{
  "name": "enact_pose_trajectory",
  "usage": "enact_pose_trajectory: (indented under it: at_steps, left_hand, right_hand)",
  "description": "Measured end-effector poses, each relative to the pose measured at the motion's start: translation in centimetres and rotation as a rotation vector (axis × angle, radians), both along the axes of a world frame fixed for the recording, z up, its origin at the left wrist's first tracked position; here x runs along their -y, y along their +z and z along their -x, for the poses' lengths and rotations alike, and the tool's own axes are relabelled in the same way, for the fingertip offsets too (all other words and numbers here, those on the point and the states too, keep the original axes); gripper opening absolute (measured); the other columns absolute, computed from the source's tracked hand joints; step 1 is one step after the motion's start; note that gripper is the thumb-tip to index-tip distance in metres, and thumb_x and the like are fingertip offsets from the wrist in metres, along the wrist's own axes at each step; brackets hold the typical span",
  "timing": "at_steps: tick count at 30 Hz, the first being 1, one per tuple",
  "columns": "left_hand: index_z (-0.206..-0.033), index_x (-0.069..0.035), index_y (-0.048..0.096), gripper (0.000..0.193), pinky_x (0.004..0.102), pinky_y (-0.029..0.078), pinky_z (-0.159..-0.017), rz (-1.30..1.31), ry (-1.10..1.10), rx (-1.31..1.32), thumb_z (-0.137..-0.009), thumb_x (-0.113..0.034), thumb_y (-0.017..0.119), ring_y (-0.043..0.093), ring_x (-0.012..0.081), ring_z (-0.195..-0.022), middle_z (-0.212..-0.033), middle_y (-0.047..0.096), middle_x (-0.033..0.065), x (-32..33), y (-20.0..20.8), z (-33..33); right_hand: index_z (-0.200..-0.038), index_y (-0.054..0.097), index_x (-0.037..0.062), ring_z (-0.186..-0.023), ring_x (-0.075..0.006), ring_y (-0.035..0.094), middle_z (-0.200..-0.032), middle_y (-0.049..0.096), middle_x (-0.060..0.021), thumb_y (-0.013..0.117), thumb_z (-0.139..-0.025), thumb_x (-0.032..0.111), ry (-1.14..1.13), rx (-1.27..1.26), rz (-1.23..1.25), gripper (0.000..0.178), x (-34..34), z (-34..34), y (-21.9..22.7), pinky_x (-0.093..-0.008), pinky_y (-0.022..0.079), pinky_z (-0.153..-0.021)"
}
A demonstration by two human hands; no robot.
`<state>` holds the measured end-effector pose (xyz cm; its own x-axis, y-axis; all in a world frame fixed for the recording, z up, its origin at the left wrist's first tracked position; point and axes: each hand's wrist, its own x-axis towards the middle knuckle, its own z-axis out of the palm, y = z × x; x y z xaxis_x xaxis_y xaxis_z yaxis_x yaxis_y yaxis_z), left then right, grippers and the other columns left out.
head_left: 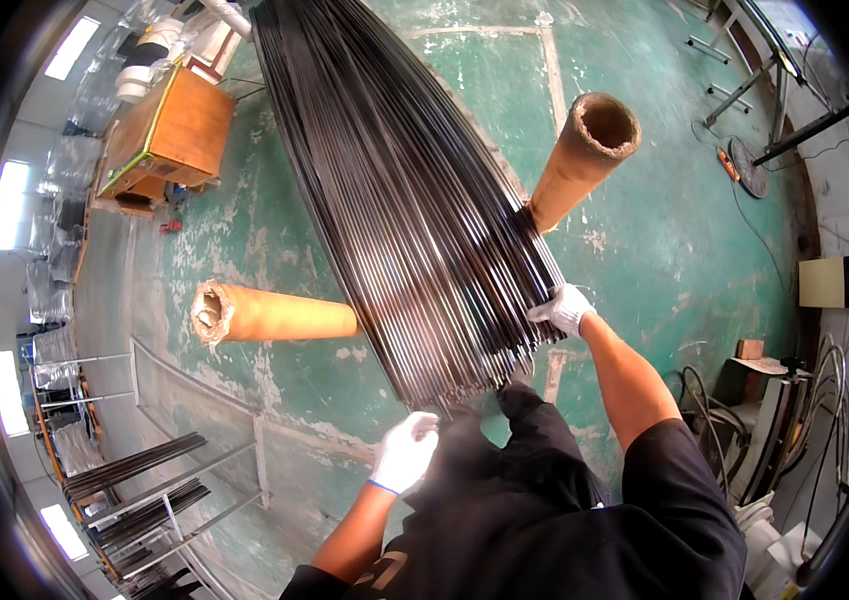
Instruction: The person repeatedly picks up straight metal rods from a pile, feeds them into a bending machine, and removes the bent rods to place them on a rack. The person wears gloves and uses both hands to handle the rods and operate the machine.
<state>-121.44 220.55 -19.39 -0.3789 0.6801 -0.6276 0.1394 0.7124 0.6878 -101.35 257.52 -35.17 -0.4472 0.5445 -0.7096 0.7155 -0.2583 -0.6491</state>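
A wide layer of long, dark, shiny metal rods [415,220] runs from the far top down to my body, their near ends slightly uneven. My right hand [567,308], in a white glove, is closed on the rods at the right edge, close to their near ends. Just off the near left corner is my left hand [405,452], also white-gloved, its fingers curled in. Glare on that glove hides whether anything is inside. Thick brown cardboard tubes flank the layer: a left tube [285,313] and a right tube [585,160], each with a frayed open end.
At the far left stands an orange-brown wooden cabinet [170,125]. A metal rack [160,500] with more dark rods is at the lower left. Along the right wall are looped hoses [835,390], a beige box [822,283] and a metal-legged stand [780,90]. The green floor [675,250] is worn.
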Motion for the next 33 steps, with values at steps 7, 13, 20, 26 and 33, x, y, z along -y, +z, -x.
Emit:
enact_pose_trajectory:
  at_steps: [7, 13, 20, 26, 33]
  left_hand:
    - [-0.124, 0.002, 0.068, 0.027, 0.0313, 0.056, -0.098, -0.035, -0.030, -0.014, -0.099, -0.006, 0.066, 0.074, 0.0181, -0.109, -0.113, 0.078, 0.0129, -1.5, 0.0, -1.8]
    - [-0.124, -0.001, 0.070, 0.031, 0.0355, 0.057, -0.098, -0.015, -0.017, -0.034, -0.097, -0.014, 0.068, 0.075, 0.0240, -0.110, -0.115, 0.079, 0.0154, -1.9, 0.0, -2.6]
    - [-0.124, 0.001, 0.069, 0.028, 0.0338, 0.056, -0.100, -0.133, -0.023, 0.102, -0.100, -0.013, 0.067, 0.073, 0.0207, -0.109, -0.116, 0.078, 0.0114, -4.4, -0.8, -2.9]
    - [-0.122, -0.003, 0.066, 0.033, 0.0396, 0.063, -0.081, -0.092, 0.311, 0.637, -0.104, -0.029, 0.072, 0.074, 0.0236, -0.089, -0.106, 0.076, 0.0145, -10.7, -2.9, 0.8]
    - [-0.104, -0.004, 0.072, 0.045, 0.0565, 0.058, -0.095, -0.280, 0.277, 1.333, -0.109, -0.046, 0.058, 0.073, 0.0398, -0.099, -0.107, 0.077, 0.0192, -20.5, -4.3, 1.5]
  right_hand:
    - [-0.120, 0.065, -0.0248, -0.085, -0.0143, 0.073, -0.098, 0.080, -0.0113, 0.089, -0.086, 0.019, -0.121, -0.313, 0.319, 0.060, 0.7, -0.6, -1.3, -0.0307, 0.059, -0.078]
    - [-0.107, 0.073, -0.0066, -0.074, -0.0173, 0.069, -0.088, 0.077, -0.0112, 0.081, -0.095, 0.030, 0.064, 0.095, -0.003, 0.039, 2.1, 2.1, 5.8, -0.0348, 0.055, -0.068]
    - [-0.089, 0.059, 0.0067, -0.046, -0.0155, 0.046, -0.063, 0.051, -0.0012, 0.060, -0.110, 0.046, -0.219, -0.170, 0.268, 0.045, 5.1, 1.6, 7.9, -0.0348, 0.040, -0.044]
    - [-0.099, 0.068, -0.0043, -0.067, -0.0287, 0.060, -0.071, 0.063, -0.0185, 0.060, -0.103, 0.050, -0.011, 0.046, -0.223, 0.055, 14.3, -6.0, 15.3, -0.0463, 0.052, -0.071]
    - [-0.102, 0.065, 0.0020, -0.090, -0.0504, 0.071, -0.089, 0.073, -0.0278, 0.072, -0.097, 0.051, -0.009, 0.560, -0.267, 0.049, 38.8, -19.3, 28.7, -0.0564, 0.056, -0.081]
